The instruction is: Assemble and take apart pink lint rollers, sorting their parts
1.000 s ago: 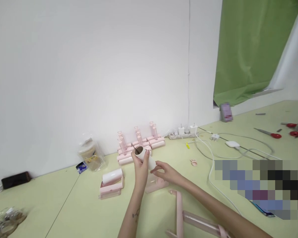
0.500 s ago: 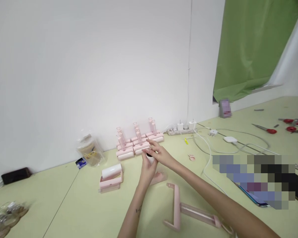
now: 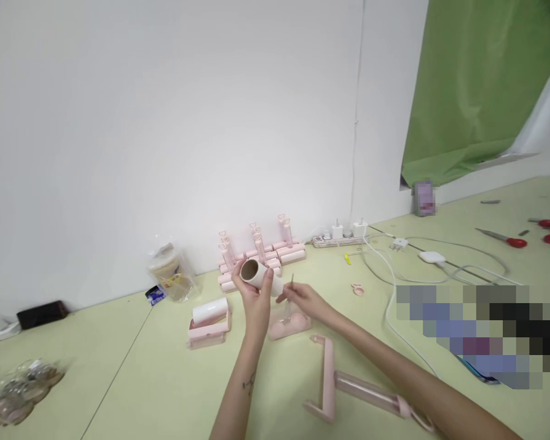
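My left hand (image 3: 253,299) is wrapped round a white paper roll (image 3: 275,285), tilted so that its hollow brown core faces me. Close to the roll's lower right end, my right hand (image 3: 304,299) is closed in a pinch. A thin dark stick-like thing (image 3: 292,278) rises by its fingertips; what it is, I cannot make out. Under the hands lies a pink lint roller case part (image 3: 289,326) with a clear section. Nearer me, a pink roller handle (image 3: 371,394) with a clear tube and a pink frame rests below my right forearm.
Several assembled pink lint rollers (image 3: 288,252) stand along the wall. Left of my hands is a pink case with a white roll (image 3: 209,310). A bagged cup (image 3: 172,275), a power strip (image 3: 339,241), white cables, a small pink piece (image 3: 358,289) and red-handled scissors (image 3: 508,240) are also around.
The roll has tipped so its open core now shows toward me. My right hand has moved off its top, down and right to its other end. The view has shifted slightly.
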The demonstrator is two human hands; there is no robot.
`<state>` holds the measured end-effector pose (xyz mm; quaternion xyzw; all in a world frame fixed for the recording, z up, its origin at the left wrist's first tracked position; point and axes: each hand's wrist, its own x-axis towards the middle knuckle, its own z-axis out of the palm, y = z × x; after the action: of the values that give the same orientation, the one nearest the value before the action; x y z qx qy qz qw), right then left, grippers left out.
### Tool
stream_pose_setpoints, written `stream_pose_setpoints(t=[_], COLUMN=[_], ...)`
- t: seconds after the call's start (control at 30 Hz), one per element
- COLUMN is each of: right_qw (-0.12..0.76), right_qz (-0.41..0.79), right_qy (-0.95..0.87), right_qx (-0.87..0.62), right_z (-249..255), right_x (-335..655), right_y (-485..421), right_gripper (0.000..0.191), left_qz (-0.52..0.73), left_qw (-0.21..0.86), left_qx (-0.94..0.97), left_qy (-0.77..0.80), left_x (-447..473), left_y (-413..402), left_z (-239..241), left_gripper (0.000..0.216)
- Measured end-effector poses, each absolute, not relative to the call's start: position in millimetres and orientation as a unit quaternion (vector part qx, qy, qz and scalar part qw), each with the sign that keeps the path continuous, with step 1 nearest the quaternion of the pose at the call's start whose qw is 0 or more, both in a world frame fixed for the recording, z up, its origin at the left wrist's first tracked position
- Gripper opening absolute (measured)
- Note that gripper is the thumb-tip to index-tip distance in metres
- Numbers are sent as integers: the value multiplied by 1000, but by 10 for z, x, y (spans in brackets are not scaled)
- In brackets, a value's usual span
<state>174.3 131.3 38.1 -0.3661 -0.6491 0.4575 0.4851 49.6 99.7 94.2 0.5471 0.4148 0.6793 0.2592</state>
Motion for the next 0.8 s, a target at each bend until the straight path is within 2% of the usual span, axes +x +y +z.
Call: stream_pose_setpoints(t=[0.07,0.2,0.27,0.47,0.8], right_qw=[552,642,661,662,600], right_qz=[437,399,389,387,385], right_qy=[-596,-513,-497,-508,-594], right_qx=[-386,-408,-406,-393,-374], right_z=[475,677,742,824,884], right_x=[1868,2205,2326,2393,2309], right_y=[1334,1295,1246,1139,1056], right_gripper=[46,41,36,30,28], left_qz=[623,300,227,159,104], left_qw=[185,73,51,18,-14], left_qx=[617,839,865,874,873], left_qy=[443,448,445,458,476], left_x=[411,364,398,456,513], left_y=[1012,1071,1076,984,961], left_z=[918,670,528,469,380], left_gripper=[53,42,42,44,48])
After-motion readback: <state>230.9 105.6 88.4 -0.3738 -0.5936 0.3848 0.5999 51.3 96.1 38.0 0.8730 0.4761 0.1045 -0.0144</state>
